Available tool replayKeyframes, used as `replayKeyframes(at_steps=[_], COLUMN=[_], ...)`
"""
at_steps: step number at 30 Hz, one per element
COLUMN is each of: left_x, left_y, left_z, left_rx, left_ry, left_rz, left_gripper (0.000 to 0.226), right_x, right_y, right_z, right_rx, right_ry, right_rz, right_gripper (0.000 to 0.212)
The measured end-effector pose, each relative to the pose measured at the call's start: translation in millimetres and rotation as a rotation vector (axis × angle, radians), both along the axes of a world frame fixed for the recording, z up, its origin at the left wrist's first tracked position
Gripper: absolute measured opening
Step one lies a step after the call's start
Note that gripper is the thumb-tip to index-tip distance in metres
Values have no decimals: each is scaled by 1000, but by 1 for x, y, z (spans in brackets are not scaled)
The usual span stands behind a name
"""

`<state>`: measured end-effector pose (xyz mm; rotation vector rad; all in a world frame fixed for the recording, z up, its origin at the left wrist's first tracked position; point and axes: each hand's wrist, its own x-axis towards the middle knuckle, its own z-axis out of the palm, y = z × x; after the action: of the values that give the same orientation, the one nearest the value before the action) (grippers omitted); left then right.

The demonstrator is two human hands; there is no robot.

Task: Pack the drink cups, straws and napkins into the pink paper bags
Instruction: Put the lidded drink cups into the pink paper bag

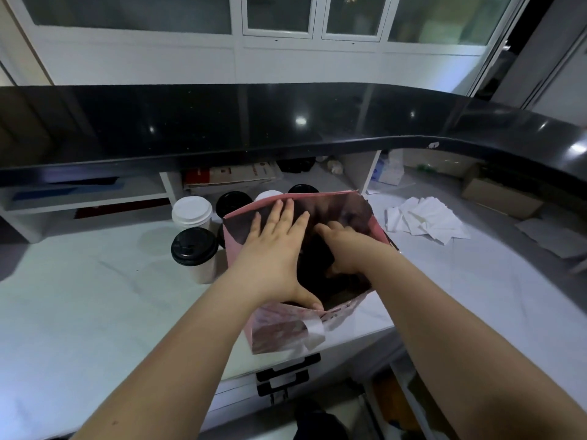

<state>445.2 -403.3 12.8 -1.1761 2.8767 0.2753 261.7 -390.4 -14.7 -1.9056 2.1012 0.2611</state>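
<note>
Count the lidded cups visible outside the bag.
5. Left of the pink bag: white-lidded cup, nearer black-lidded cup. Behind it: black lid, white lid, far black lid. More may be hidden by the bag.

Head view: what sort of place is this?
Probably the staff side of a café or takeaway drinks counter: lidded paper cups stand on the white worktop, loose napkins lie near a pink paper bag, and a raised black counter runs in front.
</note>
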Motion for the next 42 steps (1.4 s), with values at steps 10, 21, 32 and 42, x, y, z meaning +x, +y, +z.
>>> replayKeyframes(at_steps=[10, 21, 32, 42], left_x=[1, -1, 6, -34], left_y=[-3, 3, -2, 16], left_z=[-1, -13, 0, 27], left_rx=[0, -60, -29, -55], left_ry=[-23, -86, 158, 352], left_rz=[38, 56, 62, -6], left_gripper=[142, 142, 88, 32], right_x=[-6, -7, 10, -14], right_y=[5, 16, 9, 80], right_z=[-16, -57, 20, 47], right_rx=[40, 134, -124, -677], right_ry=[-120, 22, -313, -218], right_rz=[34, 111, 66, -301], right_gripper=[101, 80, 69, 19])
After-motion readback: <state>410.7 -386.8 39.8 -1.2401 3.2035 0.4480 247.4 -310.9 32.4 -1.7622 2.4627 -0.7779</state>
